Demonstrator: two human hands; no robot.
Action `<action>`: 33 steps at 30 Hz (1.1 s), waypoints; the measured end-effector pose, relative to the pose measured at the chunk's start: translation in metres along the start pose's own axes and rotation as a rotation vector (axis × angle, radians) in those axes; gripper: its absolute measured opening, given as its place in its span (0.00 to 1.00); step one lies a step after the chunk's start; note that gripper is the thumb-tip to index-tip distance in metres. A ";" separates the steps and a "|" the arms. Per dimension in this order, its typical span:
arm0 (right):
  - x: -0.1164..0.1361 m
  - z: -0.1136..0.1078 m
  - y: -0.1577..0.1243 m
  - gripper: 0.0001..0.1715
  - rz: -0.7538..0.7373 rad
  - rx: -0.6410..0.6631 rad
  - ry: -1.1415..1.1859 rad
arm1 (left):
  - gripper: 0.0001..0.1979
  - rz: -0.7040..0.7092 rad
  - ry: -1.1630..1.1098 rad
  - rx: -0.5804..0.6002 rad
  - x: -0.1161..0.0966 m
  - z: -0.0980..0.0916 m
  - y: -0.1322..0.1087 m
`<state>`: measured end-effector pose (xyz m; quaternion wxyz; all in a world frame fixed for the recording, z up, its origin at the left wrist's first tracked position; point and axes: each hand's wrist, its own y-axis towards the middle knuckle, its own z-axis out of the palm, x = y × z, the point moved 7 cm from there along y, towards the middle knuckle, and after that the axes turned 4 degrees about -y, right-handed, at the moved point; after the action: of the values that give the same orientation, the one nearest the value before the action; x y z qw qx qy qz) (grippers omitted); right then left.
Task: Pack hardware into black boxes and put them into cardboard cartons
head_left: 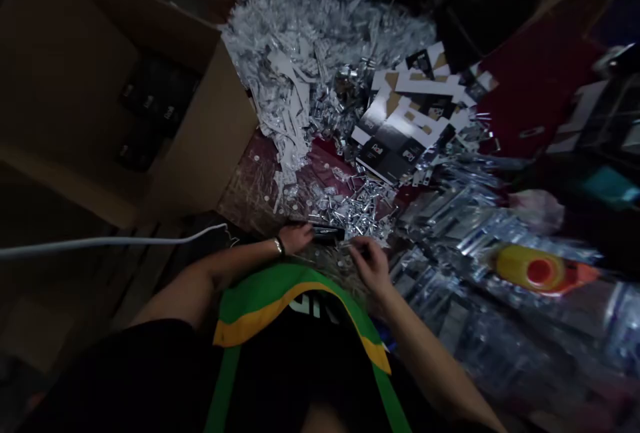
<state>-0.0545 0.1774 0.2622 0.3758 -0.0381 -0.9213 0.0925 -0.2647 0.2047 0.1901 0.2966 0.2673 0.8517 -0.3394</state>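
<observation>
In the middle of the head view, a dark, flat box-like item (329,235) lies at the near edge of the work surface. My left hand (296,238), with a bracelet at the wrist, has its fingers closed on the left end of this item. By its right end is my right hand (370,262), thumb and fingers drawn together in a pinch. Whatever is between those fingertips is too small and dim to name. Just beyond both hands lies a heap of small shiny metal pieces (367,209).
An open cardboard box (200,146) holding black packages (160,109) stands left. Flat printed cartons (395,133) lie beyond the metal heap. Behind is a large pile of white-and-clear pieces (295,39). Clear plastic packs (450,219) and a yellow-and-red bottle (525,268) are right. A white cable (125,241) runs left.
</observation>
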 end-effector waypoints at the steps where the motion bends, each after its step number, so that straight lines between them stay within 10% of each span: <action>1: 0.011 0.011 -0.017 0.19 -0.076 0.044 -0.004 | 0.18 -0.029 0.062 -0.024 -0.004 0.001 0.010; 7: 0.039 0.096 0.010 0.22 -0.211 0.238 -0.294 | 0.23 -0.131 0.151 -0.184 0.000 -0.002 -0.030; 11: 0.003 0.074 0.016 0.22 -0.073 0.092 -0.332 | 0.24 -0.005 -0.049 -0.416 0.033 -0.023 -0.069; 16: -0.049 0.052 0.025 0.33 0.080 0.022 -0.126 | 0.43 -0.225 -0.320 -0.441 0.089 -0.026 -0.028; 23: -0.026 0.094 0.012 0.43 -0.315 0.570 -0.595 | 0.39 0.162 0.180 -0.126 0.051 -0.011 -0.025; 33: -0.015 0.107 0.015 0.42 -0.189 0.464 -0.809 | 0.36 0.121 0.299 -0.063 0.024 0.002 0.008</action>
<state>-0.1186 0.1745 0.1743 -0.0076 0.1699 -0.9481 0.2686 -0.2751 0.2141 0.1686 0.1946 0.3561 0.8790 -0.2503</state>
